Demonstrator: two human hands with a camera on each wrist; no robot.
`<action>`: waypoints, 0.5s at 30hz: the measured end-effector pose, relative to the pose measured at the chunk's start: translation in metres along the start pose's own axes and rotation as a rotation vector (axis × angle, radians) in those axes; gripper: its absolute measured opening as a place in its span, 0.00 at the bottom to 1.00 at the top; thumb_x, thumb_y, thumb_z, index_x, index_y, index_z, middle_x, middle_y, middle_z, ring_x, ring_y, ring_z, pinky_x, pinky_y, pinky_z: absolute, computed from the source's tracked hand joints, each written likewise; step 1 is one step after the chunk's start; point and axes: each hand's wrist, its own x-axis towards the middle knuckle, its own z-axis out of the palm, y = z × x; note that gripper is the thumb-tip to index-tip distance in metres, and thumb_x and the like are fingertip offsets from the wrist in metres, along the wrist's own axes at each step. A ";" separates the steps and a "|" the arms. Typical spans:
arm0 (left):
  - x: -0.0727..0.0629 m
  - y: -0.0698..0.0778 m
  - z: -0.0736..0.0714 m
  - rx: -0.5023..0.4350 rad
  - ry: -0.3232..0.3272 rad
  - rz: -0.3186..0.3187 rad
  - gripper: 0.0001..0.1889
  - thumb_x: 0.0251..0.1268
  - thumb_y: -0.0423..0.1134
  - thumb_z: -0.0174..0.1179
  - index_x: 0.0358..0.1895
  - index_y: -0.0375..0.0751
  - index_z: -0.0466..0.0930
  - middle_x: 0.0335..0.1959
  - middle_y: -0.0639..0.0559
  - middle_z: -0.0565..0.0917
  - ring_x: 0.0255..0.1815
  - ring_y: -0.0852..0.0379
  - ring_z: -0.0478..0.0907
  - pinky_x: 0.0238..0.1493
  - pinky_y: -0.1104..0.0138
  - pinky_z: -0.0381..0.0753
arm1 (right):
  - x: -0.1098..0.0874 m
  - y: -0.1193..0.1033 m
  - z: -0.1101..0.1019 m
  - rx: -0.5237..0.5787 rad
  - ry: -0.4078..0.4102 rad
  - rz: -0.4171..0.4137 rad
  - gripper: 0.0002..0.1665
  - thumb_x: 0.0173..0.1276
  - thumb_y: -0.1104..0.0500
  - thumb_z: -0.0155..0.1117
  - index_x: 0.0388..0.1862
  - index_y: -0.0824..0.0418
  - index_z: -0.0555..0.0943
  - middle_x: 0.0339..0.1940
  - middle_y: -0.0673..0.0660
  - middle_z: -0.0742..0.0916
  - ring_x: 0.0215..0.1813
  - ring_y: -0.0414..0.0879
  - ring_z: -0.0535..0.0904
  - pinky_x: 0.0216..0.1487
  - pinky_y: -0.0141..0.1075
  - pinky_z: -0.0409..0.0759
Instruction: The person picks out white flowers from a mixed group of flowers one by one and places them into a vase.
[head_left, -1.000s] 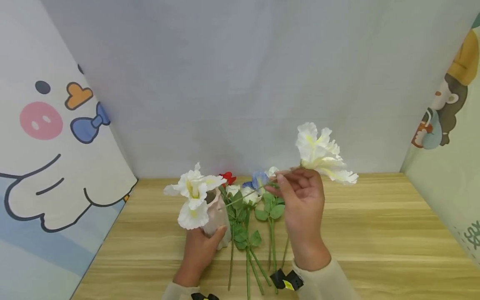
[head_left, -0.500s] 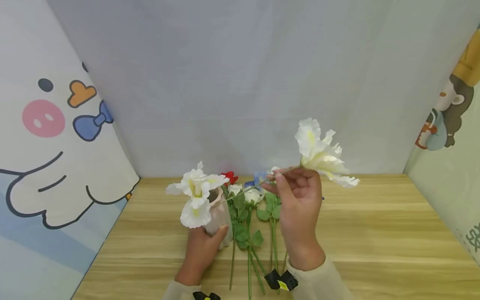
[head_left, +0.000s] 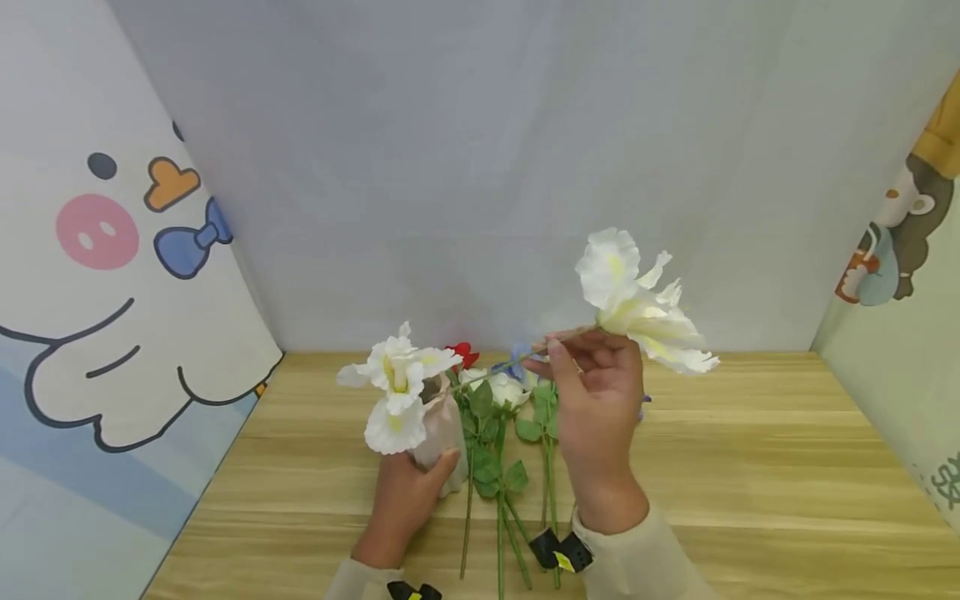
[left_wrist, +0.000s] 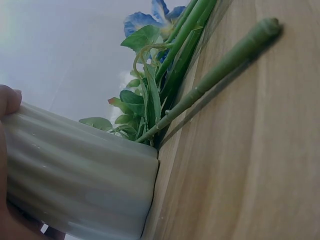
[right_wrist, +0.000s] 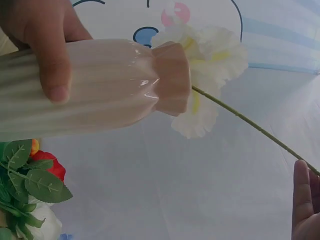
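Our left hand [head_left: 408,500] wrapped round the ribbed vase [head_left: 438,437] on the surface [head_left: 750,467]; our right hand [head_left: 596,400] pinching a white flower's stem [head_left: 510,367], loose flowers [head_left: 498,433] lying between

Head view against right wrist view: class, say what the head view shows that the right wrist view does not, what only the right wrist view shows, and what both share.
Only the head view shows the right hand pinching a white flower by its stem, the wooden table, and loose stems lying on it. Only the right wrist view shows the vase's ribbed side and flared neck up close, and the thin stem leading into the neck. Both show the left hand gripping the vase and the white flower in it.
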 end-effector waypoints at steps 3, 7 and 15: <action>-0.001 0.002 -0.001 0.001 -0.006 -0.008 0.35 0.60 0.41 0.75 0.69 0.42 0.70 0.58 0.46 0.79 0.56 0.50 0.77 0.58 0.49 0.75 | -0.001 0.003 0.002 -0.024 -0.020 -0.019 0.14 0.71 0.78 0.60 0.51 0.69 0.71 0.42 0.58 0.85 0.44 0.51 0.85 0.43 0.46 0.87; -0.001 0.004 -0.002 -0.015 -0.010 -0.010 0.34 0.61 0.42 0.75 0.69 0.43 0.70 0.57 0.46 0.80 0.55 0.51 0.78 0.58 0.49 0.75 | -0.002 0.006 0.004 -0.028 -0.039 -0.031 0.14 0.71 0.78 0.60 0.51 0.72 0.70 0.42 0.58 0.85 0.44 0.51 0.85 0.42 0.46 0.87; -0.003 0.003 -0.001 0.006 -0.003 -0.008 0.33 0.61 0.41 0.75 0.67 0.41 0.71 0.55 0.46 0.80 0.53 0.51 0.78 0.56 0.50 0.76 | -0.006 0.011 0.014 -0.011 -0.050 0.029 0.11 0.70 0.78 0.61 0.47 0.78 0.71 0.41 0.57 0.85 0.44 0.51 0.85 0.42 0.46 0.87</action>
